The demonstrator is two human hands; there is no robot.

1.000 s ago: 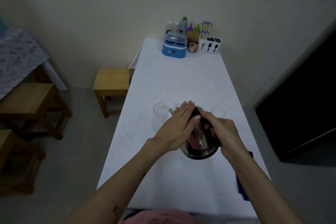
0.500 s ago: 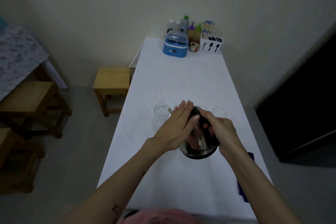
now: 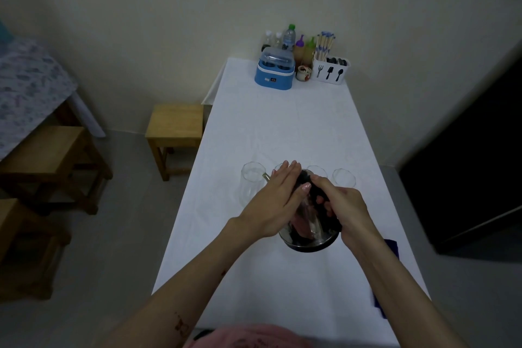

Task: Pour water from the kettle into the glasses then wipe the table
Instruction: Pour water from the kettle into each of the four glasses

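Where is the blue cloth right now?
The blue cloth lies at the table's right edge, near the person, partly hidden behind the right forearm, just right of the kettle.

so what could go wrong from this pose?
1. The kettle is tipped toward a close row of glasses; its spout sits near the left ones, so water could miss a rim and wet the white tablecloth.
2. The left hand lies flat on the lid, not gripping; a slip could loosen it.
3. The right hand carries the handle alone; a wobble could knock over a glass.
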